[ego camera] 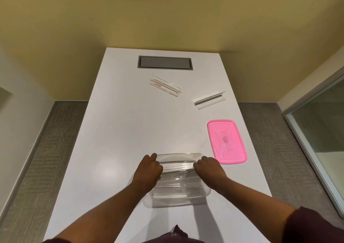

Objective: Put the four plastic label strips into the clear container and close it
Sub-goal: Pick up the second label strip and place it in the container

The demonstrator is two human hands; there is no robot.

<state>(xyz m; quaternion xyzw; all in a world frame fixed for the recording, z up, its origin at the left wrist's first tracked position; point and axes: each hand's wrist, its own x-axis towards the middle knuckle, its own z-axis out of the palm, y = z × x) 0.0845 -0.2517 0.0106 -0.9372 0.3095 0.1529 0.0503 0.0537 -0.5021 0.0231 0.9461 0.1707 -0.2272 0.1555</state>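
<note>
Clear strip marked ELEPHANT [181,174] is pinched endwise between left hand [149,168] and right hand [208,168], its long axis spanning the container [206,192] beneath.

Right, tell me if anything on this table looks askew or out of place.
Nothing damaged or spilled. Two label strips still lie loose and crooked far up the table: one with a red tag, one plain. The pink lid sits tilted, off the clear container, where both hands hold the ELEPHANT strip.
</note>
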